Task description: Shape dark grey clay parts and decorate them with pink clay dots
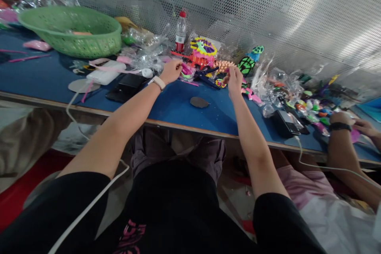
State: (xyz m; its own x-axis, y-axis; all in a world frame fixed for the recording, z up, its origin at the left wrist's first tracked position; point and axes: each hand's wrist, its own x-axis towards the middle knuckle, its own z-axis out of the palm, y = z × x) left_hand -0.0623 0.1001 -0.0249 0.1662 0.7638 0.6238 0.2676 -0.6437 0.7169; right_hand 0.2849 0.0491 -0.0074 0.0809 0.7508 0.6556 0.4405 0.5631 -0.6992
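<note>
Though small, the pink toy strip in the left hand's closed grip and the colourful piece pinched by the right hand look light and bendy; best held by their edges.

Bright overhead light, glare on perforated wall, edges warped, slight blur

Both bare arms stretched forward, nearly straight. The left hand pinched its fingertips together; the right hand curled its fingers inward.
</note>
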